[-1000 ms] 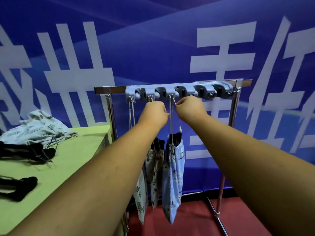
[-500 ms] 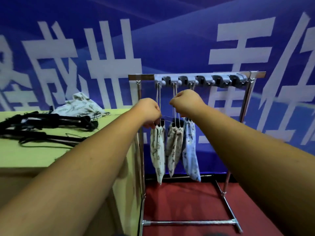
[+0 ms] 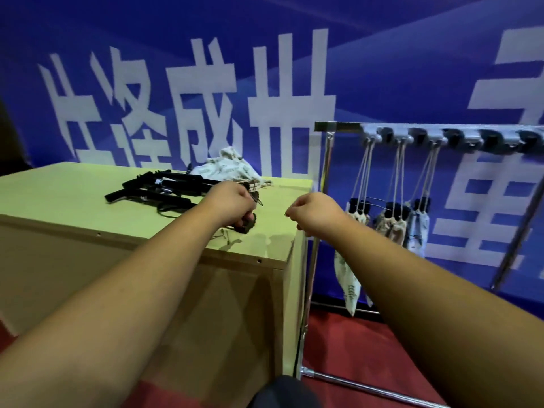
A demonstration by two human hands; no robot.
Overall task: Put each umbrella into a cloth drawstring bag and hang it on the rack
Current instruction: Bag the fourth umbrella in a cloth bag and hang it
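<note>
Three cloth drawstring bags hung by their cords from the grey hook strip (image 3: pixel 459 138) on the rack (image 3: pixel 338 126): the left bag (image 3: pixel 346 275), the middle bag (image 3: pixel 391 228) and the bluish right bag (image 3: pixel 419 231). Each had a black umbrella end (image 3: pixel 393 208) showing at its gathered mouth. Beside the rack, on the worktop (image 3: pixel 73 198), lay several loose folded umbrellas (image 3: pixel 159 189), with a crumpled heap of printed bags (image 3: pixel 232 169) behind them. Our left hand (image 3: pixel 232 201) was over the worktop's near corner, its grip clenched round a small dark thing (image 3: pixel 246 226) we could not identify. Our right hand (image 3: pixel 315 213) was between worktop and rack, fingers curled under; we could not tell its grip.
</note>
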